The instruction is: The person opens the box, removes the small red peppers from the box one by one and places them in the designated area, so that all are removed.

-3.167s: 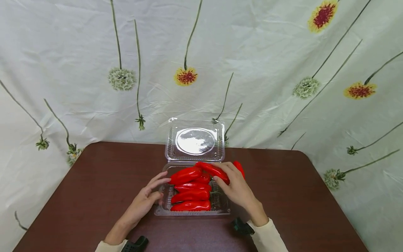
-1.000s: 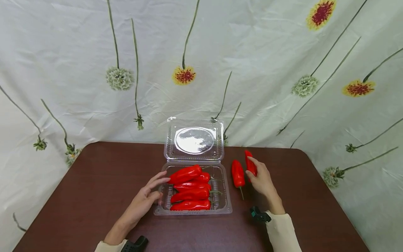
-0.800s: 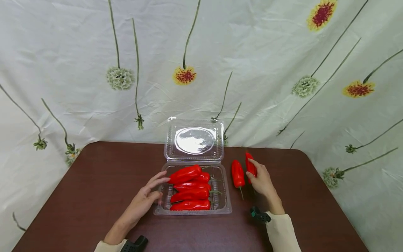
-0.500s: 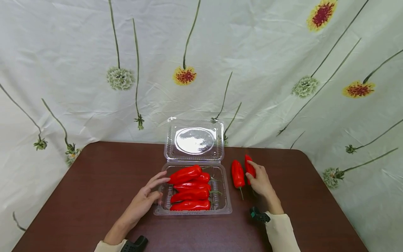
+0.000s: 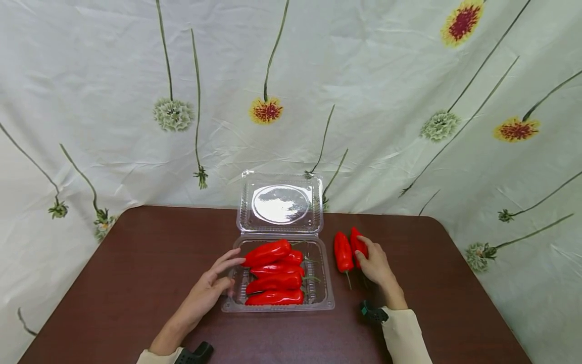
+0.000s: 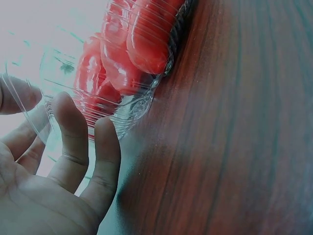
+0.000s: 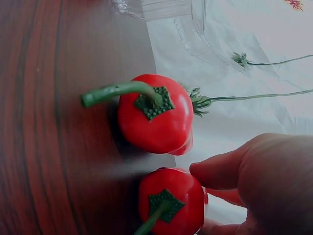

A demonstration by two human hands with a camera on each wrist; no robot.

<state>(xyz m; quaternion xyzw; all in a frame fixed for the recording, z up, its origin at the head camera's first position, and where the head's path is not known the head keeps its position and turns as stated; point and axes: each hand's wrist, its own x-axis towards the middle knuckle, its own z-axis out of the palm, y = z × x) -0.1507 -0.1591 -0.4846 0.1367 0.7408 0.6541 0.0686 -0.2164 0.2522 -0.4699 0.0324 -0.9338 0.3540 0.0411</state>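
A clear plastic clamshell box (image 5: 324, 298) stands with its lid up, holding several glossy red peppers (image 5: 275, 280) laid crosswise. My left hand (image 5: 206, 290) rests at the box's left side, fingers loosely extended over the rim and one fingertip right at the top pepper (image 5: 267, 253). In the left wrist view the thumb and fingers lie about the clear rim (image 6: 100, 115). My right hand (image 5: 376, 263) pinches a red pepper (image 5: 355, 237) by its sides, its green stem toward me. Close on its left a second loose pepper (image 5: 343, 252) lies parallel on the table.
The raised lid (image 5: 245, 202) leans back near the table's far edge, before a white cloth (image 5: 364, 76) printed with flowers. Brown wood table (image 5: 136, 283) spreads around the box. A dark band (image 5: 374, 312) sits on the right wrist, another band (image 5: 195, 352) on the left.
My right hand carries the pepper from above the box to the table on the right, then draws it nearer and left, close beside the other loose pepper. The left hand stays put.
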